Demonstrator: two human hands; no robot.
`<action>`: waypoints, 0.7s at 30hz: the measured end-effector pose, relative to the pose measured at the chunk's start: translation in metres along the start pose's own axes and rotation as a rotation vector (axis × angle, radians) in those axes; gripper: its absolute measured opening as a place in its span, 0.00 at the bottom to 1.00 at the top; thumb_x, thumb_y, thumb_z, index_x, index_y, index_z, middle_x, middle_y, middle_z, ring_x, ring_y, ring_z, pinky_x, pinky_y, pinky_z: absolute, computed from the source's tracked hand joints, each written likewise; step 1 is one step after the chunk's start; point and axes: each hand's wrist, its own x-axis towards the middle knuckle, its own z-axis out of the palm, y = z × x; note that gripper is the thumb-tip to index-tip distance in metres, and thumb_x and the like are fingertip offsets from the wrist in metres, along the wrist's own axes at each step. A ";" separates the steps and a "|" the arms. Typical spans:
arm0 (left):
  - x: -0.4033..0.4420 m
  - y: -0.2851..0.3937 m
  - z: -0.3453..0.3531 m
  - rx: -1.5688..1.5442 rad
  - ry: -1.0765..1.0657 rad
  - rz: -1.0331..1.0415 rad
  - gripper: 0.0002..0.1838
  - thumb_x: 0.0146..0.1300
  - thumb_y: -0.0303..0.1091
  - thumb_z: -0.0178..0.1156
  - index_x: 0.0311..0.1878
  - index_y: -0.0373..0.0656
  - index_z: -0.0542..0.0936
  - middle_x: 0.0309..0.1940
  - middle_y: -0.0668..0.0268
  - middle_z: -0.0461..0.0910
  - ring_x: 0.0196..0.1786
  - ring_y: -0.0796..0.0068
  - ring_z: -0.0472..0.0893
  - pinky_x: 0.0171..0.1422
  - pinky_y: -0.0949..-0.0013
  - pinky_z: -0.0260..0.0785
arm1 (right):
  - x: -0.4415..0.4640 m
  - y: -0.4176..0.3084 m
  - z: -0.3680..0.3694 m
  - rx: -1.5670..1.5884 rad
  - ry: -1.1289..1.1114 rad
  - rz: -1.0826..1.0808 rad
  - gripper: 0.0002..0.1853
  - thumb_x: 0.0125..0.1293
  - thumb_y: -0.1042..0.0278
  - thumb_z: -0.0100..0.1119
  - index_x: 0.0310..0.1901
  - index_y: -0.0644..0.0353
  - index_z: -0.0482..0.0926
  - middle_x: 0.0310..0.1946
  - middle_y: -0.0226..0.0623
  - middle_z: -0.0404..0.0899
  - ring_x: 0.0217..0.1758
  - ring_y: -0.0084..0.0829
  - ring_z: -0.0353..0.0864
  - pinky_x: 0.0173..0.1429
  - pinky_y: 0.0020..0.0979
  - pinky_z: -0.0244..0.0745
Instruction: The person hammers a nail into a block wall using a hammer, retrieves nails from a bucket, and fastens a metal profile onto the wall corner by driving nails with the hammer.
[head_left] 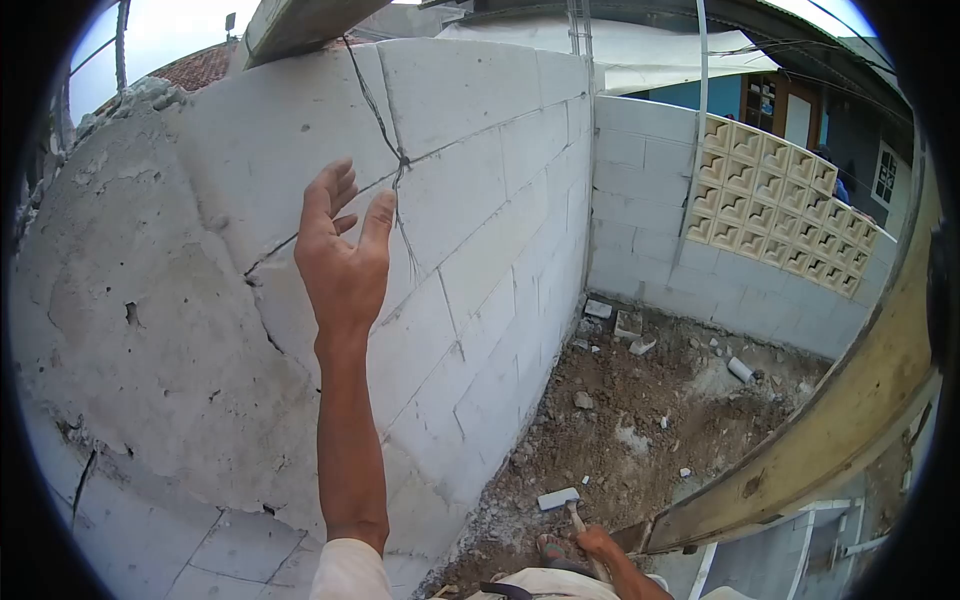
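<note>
My left hand (345,245) is raised in front of the white block wall (470,220), its fingers and thumb apart and nothing held between them. Close by the fingertips hangs a dark twisted tie wire (372,100), knotted near a block joint, with loose ends trailing below. The wire comes down from a wooden beam (300,30) resting at the wall's top. Low in the view, my right hand (598,543) is closed around the wooden handle of a hammer (558,498) with a pale head. The hammer is held low, over the dirt floor.
Rough plaster (130,290) covers the left wall. Rubble, block pieces (628,323) and a white pipe piece (740,370) lie on the dirt (640,420). A curved-looking wooden board (800,440) crosses at right. Cream vent blocks (775,200) top the far wall, with a person (840,188) partly visible behind.
</note>
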 end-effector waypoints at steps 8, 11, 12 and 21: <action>0.028 -0.032 0.058 -0.005 -0.233 0.021 0.27 0.70 0.24 0.70 0.70 0.46 0.77 0.64 0.49 0.83 0.68 0.55 0.83 0.74 0.56 0.77 | -0.017 -0.048 -0.034 0.025 0.157 -0.233 0.18 0.67 0.60 0.71 0.43 0.71 0.87 0.27 0.42 0.85 0.27 0.33 0.84 0.35 0.43 0.77; 0.030 -0.034 0.060 -0.094 -0.204 0.029 0.26 0.70 0.20 0.67 0.70 0.44 0.77 0.62 0.52 0.84 0.68 0.59 0.84 0.74 0.58 0.77 | -0.018 -0.052 -0.032 0.073 0.133 -0.257 0.18 0.67 0.59 0.71 0.46 0.69 0.86 0.26 0.40 0.84 0.26 0.32 0.83 0.33 0.42 0.78; 0.031 -0.037 0.060 -0.087 -0.210 0.036 0.26 0.70 0.20 0.67 0.70 0.44 0.77 0.62 0.52 0.84 0.68 0.59 0.84 0.74 0.58 0.77 | -0.016 -0.056 -0.032 0.072 0.139 -0.281 0.18 0.68 0.59 0.71 0.47 0.68 0.86 0.26 0.40 0.83 0.25 0.32 0.83 0.31 0.42 0.77; 0.032 -0.036 0.029 -0.241 -0.292 -0.073 0.20 0.74 0.21 0.63 0.67 0.38 0.81 0.55 0.61 0.88 0.61 0.70 0.86 0.69 0.64 0.79 | -0.024 -0.092 -0.038 0.072 0.029 -0.416 0.20 0.69 0.59 0.70 0.53 0.67 0.83 0.30 0.43 0.84 0.25 0.35 0.83 0.32 0.41 0.79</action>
